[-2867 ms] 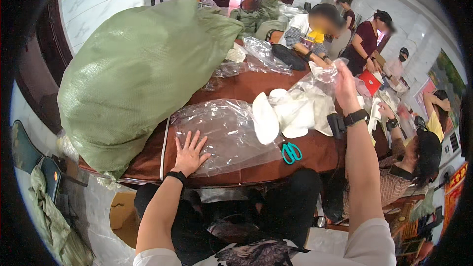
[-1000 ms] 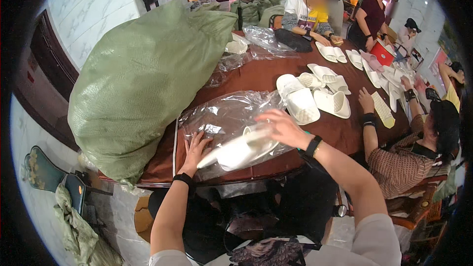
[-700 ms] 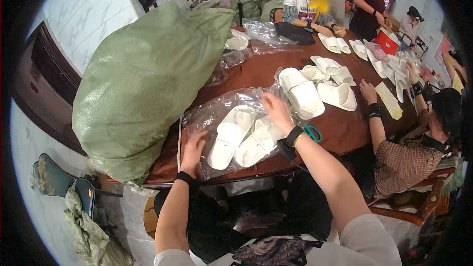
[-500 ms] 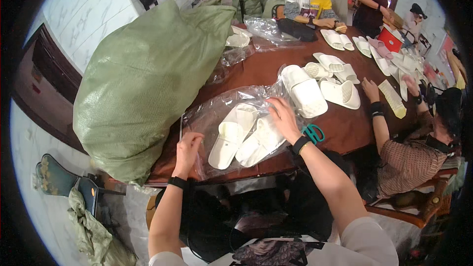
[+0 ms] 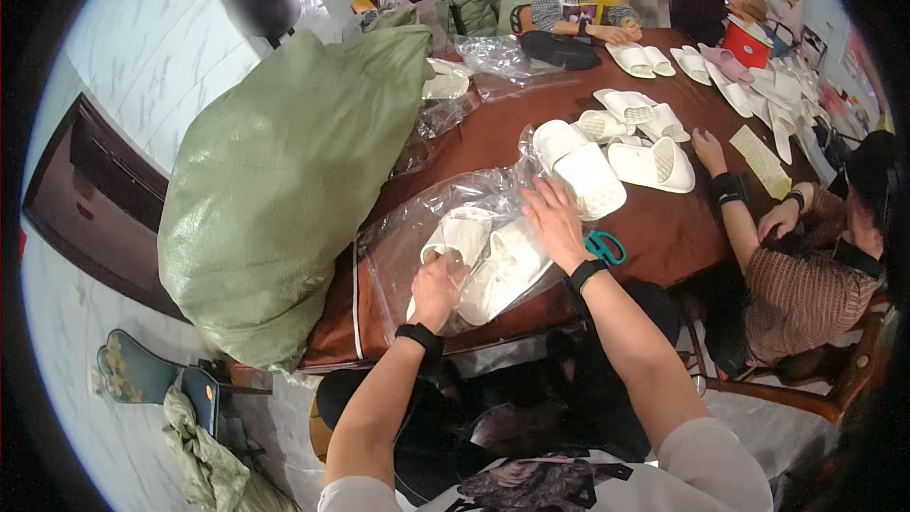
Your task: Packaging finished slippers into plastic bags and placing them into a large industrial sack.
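Observation:
A pair of white slippers lies at the table's near edge with a clear plastic bag [image 5: 403, 218] spread around them; I cannot tell whether they are inside it. My left hand [image 5: 439, 294] is closed at the left slipper [image 5: 464, 230], its fingers bent over the strap area and partly hidden. At the right slipper [image 5: 498, 280], my right hand [image 5: 556, 226] rests with fingers stretched out, touching the plastic beside its outer edge. Just right of that hand are teal-handled scissors [image 5: 605, 247]. Another white pair [image 5: 583, 171] lies behind it, close to the fingertips.
A big green woven sack [image 5: 284, 199] bulges over the table's left side. More white slippers [image 5: 654, 163] lie farther right. A co-worker [image 5: 806, 265] sits at the right, near a pale perforated strip [image 5: 760, 161]. Across the red-brown table [image 5: 474, 147] are other people and a red box [image 5: 747, 43].
My left hand has moved right from beside the bag onto the left slipper. My right hand has stayed nearly in place. The co-worker's far hand at the right has drawn back from the slippers.

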A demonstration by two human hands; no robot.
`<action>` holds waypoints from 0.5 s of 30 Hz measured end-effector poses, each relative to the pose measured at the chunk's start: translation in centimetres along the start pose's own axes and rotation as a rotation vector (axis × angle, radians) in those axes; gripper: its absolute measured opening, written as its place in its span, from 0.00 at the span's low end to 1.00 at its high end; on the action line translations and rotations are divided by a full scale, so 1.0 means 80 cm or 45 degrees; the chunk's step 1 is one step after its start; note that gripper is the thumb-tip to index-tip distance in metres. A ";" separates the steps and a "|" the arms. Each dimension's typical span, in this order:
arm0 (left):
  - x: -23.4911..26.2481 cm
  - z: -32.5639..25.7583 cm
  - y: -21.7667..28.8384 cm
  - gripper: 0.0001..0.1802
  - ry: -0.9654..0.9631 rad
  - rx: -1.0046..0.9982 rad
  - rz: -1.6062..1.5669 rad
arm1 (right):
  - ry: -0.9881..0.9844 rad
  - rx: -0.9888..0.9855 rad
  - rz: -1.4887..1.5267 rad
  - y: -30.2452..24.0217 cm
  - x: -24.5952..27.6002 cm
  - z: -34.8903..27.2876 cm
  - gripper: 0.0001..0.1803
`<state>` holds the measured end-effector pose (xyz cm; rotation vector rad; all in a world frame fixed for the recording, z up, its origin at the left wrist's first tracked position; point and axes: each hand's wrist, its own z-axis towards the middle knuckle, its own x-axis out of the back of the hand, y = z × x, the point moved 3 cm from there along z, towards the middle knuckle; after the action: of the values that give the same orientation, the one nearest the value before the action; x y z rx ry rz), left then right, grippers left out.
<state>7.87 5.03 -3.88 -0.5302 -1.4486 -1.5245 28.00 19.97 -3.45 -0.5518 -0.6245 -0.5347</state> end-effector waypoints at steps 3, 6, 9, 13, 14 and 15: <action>0.007 0.002 -0.009 0.11 0.143 -0.014 -0.090 | -0.050 -0.002 0.040 -0.008 0.002 0.004 0.18; 0.044 0.000 0.016 0.08 0.244 -0.110 -0.242 | -0.085 -0.091 0.217 -0.005 0.006 0.011 0.20; 0.101 -0.014 0.053 0.08 0.294 -0.213 -0.198 | -0.075 -0.076 0.304 -0.023 0.027 0.013 0.22; 0.157 -0.024 0.033 0.07 0.157 -0.176 -0.130 | -0.187 0.017 0.362 -0.041 0.022 0.006 0.27; 0.162 -0.025 0.025 0.07 0.124 -0.131 -0.060 | -0.298 0.016 0.254 -0.031 0.003 -0.007 0.28; 0.169 -0.027 0.013 0.07 0.120 -0.133 0.039 | -0.287 0.007 0.260 -0.019 -0.012 -0.022 0.28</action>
<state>2.97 -1.29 7.33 -0.5334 -1.2890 -1.5865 27.09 18.03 -4.82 -0.6676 -0.7731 -0.2797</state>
